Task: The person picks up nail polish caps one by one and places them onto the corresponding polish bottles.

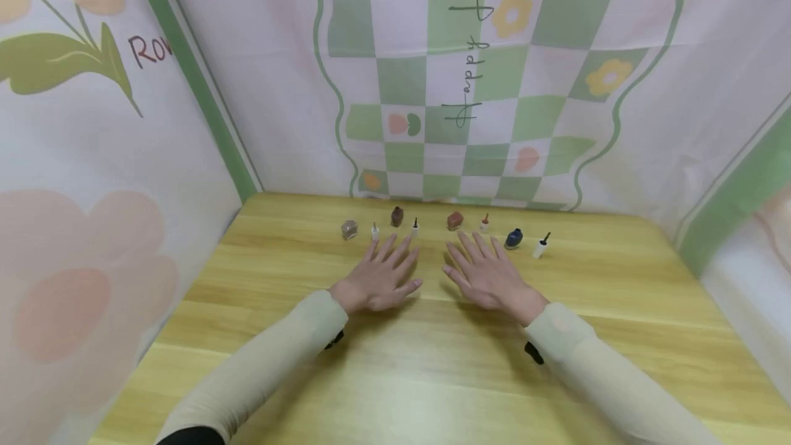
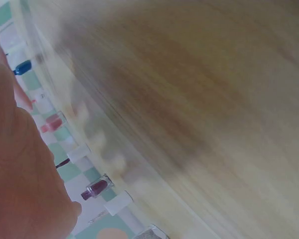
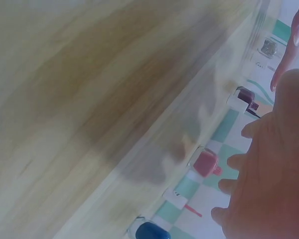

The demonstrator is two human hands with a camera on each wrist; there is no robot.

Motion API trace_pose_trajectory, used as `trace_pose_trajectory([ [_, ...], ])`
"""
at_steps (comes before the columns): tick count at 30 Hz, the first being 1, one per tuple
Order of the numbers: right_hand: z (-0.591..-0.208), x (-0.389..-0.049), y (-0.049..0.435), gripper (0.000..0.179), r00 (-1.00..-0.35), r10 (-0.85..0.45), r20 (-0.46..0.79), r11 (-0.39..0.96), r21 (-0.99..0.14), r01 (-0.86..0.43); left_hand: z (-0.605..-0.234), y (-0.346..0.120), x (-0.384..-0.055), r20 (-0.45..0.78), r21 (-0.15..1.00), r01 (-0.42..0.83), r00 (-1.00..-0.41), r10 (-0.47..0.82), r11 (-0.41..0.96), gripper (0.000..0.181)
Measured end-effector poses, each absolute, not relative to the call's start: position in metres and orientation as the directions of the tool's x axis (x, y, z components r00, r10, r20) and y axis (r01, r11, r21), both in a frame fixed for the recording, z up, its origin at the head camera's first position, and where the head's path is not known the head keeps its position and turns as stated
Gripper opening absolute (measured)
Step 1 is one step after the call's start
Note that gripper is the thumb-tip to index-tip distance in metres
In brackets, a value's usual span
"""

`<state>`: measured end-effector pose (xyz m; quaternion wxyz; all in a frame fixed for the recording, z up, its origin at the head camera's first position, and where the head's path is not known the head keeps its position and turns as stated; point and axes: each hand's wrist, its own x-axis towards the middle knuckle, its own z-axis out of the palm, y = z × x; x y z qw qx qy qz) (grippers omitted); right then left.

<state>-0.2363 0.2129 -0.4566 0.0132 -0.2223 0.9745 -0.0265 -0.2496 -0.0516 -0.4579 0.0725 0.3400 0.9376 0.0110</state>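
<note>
Both hands reach forward, palms down, over the wooden table point(image 1: 426, 376), their shadows on the wood below. My left hand point(image 1: 382, 279) has its fingers spread and holds nothing. Its fingertips are nearest a glittery clear nail polish bottle point(image 1: 349, 229), a dark purple nail polish bottle point(image 1: 397, 217) and two white brush caps, one point(image 1: 375, 232) left and one point(image 1: 415, 228) right. Fingers straight and apart, my right hand point(image 1: 489, 277) is also bare. Ahead of it stand a red nail polish bottle point(image 1: 454, 221) and a brush cap point(image 1: 485, 225); to its right, a blue nail polish bottle point(image 1: 513, 239) and another cap point(image 1: 541, 246).
The bottles are uncapped, and the caps stand with brushes pointing up, in a row toward the table's back edge. A checkered green-and-white curtain point(image 1: 451, 74) hangs behind. Another printed curtain point(image 1: 93, 239) borders the left side, and one with a green band point(image 1: 735, 204) the right.
</note>
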Motion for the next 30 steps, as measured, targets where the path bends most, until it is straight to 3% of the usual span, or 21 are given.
trace_pose_trajectory([
  [18, -0.45, -0.232, 0.214, 0.07, -0.905, -0.424, 0.029, 0.899, -0.103, -0.425, -0.459, -0.049, -0.25, -0.11, 0.054, 0.636, -0.762, 0.638, 0.769, 0.076],
  [30, -0.457, -0.229, 0.227, 0.069, -0.9, -0.434, 0.037, 0.898, -0.059, -0.435, -0.456, -0.049, -0.248, -0.125, 0.051, 0.637, -0.76, 0.637, 0.769, 0.074],
])
